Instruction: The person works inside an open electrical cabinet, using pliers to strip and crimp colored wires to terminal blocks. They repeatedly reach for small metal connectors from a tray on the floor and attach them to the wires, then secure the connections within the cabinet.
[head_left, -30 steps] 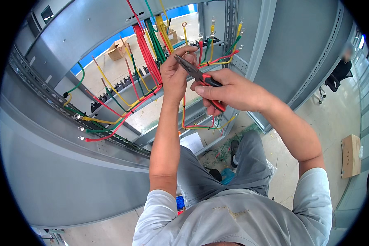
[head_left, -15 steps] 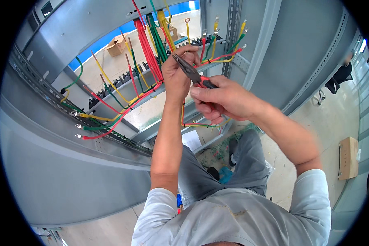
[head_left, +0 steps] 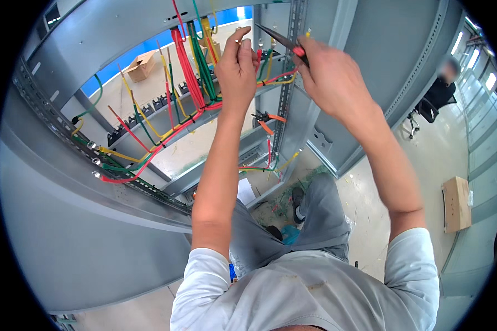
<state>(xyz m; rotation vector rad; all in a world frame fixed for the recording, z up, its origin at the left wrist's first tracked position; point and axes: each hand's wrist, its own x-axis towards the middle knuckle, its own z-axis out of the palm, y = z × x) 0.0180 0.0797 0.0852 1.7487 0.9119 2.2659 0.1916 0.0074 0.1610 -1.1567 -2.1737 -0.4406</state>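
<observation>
My left hand (head_left: 236, 77) is raised beside the hanging wire bundles, with its thumb and forefinger pinched around a wire end (head_left: 238, 42). A small bit of bare copper shows at the fingertips; the rest of that wire is hidden by the hand. My right hand (head_left: 337, 77) grips needle-nose pliers (head_left: 281, 39) with red-and-black handles. Their dark jaws point up and left, a short gap from the left fingertips. Close by hang a red wire bundle (head_left: 189, 71) and a green wire bundle (head_left: 205, 71). Lugged wire ends stand between and behind the hands.
Orange-handled cutters (head_left: 268, 118) rest on the cabinet frame below my hands. Stripped wires (head_left: 143, 113) stick up on the left, near lugged ends (head_left: 99, 161). A cardboard box (head_left: 141, 66) sits behind the cabinet, a wooden box (head_left: 456, 204) at right. A seated person (head_left: 440, 91) is farther off.
My right hand has moved up and right with the pliers, drawing the jaws away from the left hand. My left hand has risen and its fingers now point up. The orange-handled cutters have come into view.
</observation>
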